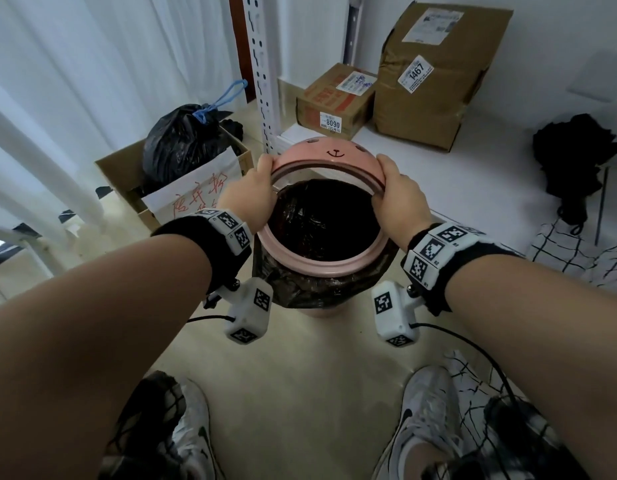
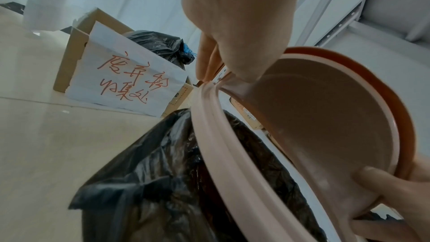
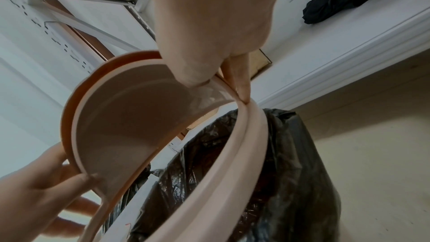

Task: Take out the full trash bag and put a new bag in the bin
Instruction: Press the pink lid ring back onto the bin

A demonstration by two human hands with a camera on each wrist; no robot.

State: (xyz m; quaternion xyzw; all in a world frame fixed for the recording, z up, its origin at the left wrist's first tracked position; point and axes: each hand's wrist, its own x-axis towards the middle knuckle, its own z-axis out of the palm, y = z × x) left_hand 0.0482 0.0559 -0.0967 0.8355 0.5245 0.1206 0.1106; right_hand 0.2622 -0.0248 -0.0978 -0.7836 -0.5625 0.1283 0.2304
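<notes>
**Both hands on the pink lid ring over a lined bin**

Left hand (image 1: 249, 199) and right hand (image 1: 399, 199) grip opposite sides of the pink lid ring (image 1: 321, 263), each with the thumb over the top and the fingers curled beneath. In the wrist views the thumbs press on the ring (image 2: 223, 154) where the flap hinges. The ring sits tilted: its near edge lies low on the bin (image 1: 317, 311), its far edge is raised. The round flap (image 1: 329, 152), with a small smiling face on it, stands tipped up at the far side. Inside the ring a black trash bag (image 1: 321, 220) lines the bin, its loose edge draped down the outside of the wall (image 1: 334, 289). The bin stands on the pale floor (image 1: 300, 393) between the person's two white shoes (image 1: 424, 420) and the shelf's low edge. To the left, a tied black bag (image 1: 182, 140) with a blue drawstring rests in an open cardboard box (image 1: 123, 168) bearing a handwritten sheet (image 2: 125, 78). On the shelf (image 1: 490, 174) are two taped parcels (image 1: 435, 74).
</notes>
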